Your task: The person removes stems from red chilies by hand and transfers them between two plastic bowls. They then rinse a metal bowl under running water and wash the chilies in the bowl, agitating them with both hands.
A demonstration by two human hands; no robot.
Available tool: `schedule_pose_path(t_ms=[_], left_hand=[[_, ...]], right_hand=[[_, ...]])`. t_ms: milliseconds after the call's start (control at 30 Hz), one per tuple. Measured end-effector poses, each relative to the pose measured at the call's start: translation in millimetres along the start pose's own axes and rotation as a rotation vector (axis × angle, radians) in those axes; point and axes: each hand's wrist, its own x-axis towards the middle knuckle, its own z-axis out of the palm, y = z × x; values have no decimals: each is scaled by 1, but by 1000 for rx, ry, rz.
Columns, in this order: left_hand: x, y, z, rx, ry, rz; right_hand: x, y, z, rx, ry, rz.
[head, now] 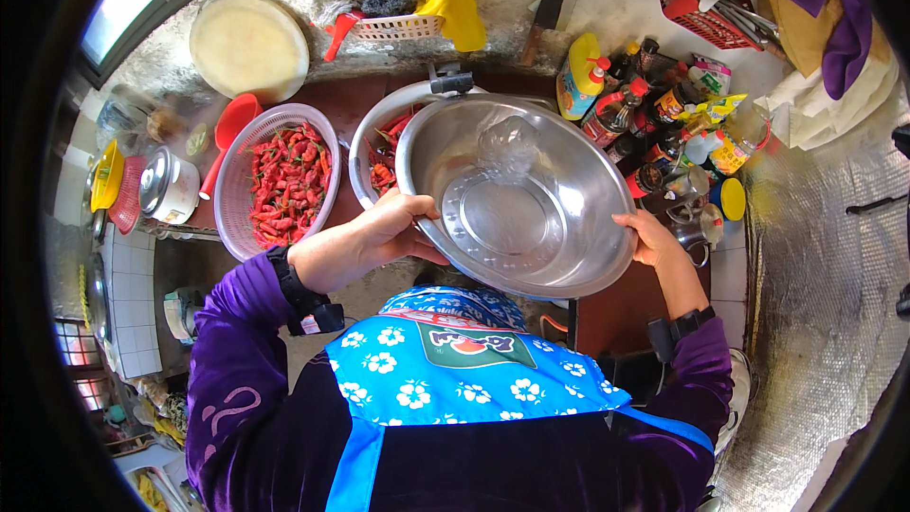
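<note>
Both hands grip opposite sides of a large stainless steel basin [498, 224], tilted, with a little clear liquid seeming to lie inside. My left hand [377, 231] has its thumb over the rim on the left. My right hand [647, 238] holds the rim on the right. Behind the basin, partly covered by it, a second basin [360, 178] under the tap [451, 82] holds red chili peppers [384, 174]. To the left, a pale purple plastic colander [226, 192] contains many red chili peppers [290, 181].
Sauce bottles [618, 110] and a yellow pump bottle [579, 78] crowd the counter at right. A red plastic ladle [234, 121], a white lidded pot [170, 185] and a round cutting board [249, 46] stand at left. A cleaver [551, 3] and a cloth-filled basket [398, 27] are at the back.
</note>
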Motion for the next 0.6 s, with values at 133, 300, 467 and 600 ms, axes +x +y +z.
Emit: schedule_pose_path(t_ms=[133,300,467,600], left_hand=[[9,15,3,75,-16,-7],[56,29,-3,352,28,223],[96,-6,3,122,56,384],[142,-48,23,-78,-14,157]], right_hand=[[-11,40,-7,269,-71,29],[-3,90,6,365,-101,19],[14,92,30,453,62,-379],[22,81,51,460,220,-629]])
